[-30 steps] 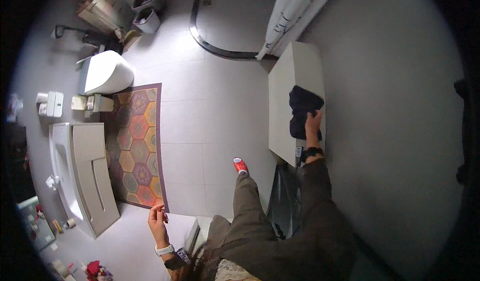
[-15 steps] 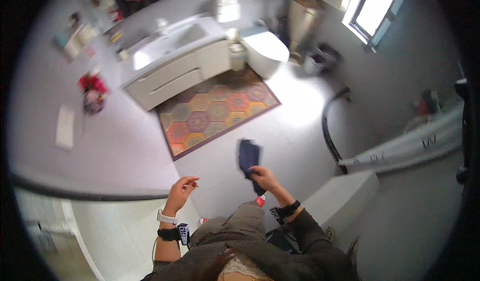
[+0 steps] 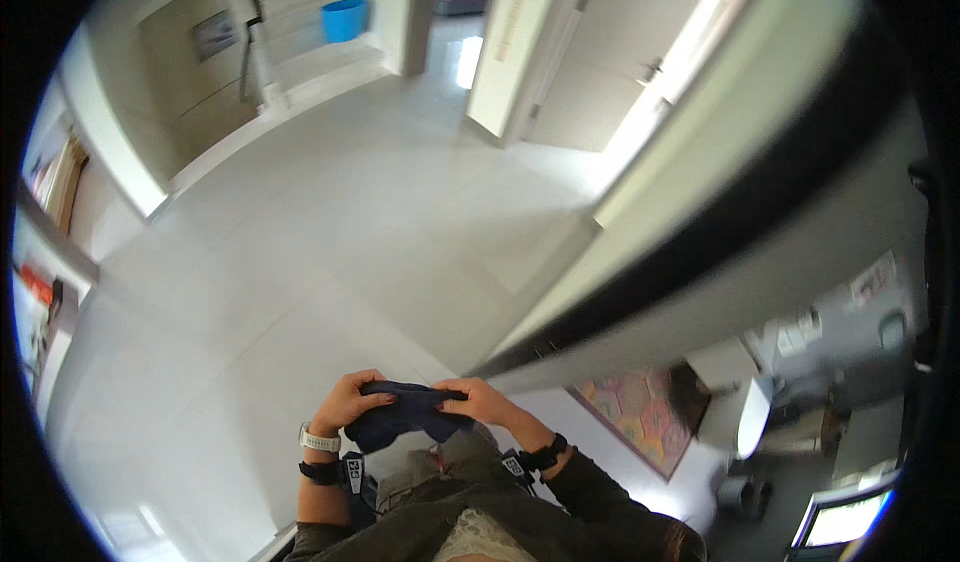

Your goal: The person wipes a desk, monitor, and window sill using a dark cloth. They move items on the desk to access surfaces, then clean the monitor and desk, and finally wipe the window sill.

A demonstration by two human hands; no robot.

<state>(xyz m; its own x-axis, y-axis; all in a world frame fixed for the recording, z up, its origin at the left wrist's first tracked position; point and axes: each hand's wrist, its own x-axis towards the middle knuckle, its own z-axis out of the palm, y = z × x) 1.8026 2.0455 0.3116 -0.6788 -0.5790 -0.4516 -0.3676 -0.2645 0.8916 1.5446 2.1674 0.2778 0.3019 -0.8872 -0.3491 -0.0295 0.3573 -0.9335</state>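
Note:
A dark navy cloth is stretched between my two hands, low in the view and in front of my lap. At its left end my left hand grips it, thumb on top; a white watch sits on that wrist. My right hand pinches the other end, fingers closed on the edge. The cloth hangs a little in folds toward me. Its exact kind does not show.
Pale tiled floor spreads ahead and left. A dark-edged door frame stands close on my right, with the bathroom rug and toilet beyond it. Far off are a blue bucket by stairs and a door.
I have turned left from the bathroom to the doorway, facing the hall. The cloth, held before by my right hand alone, is now gripped by my left hand too.

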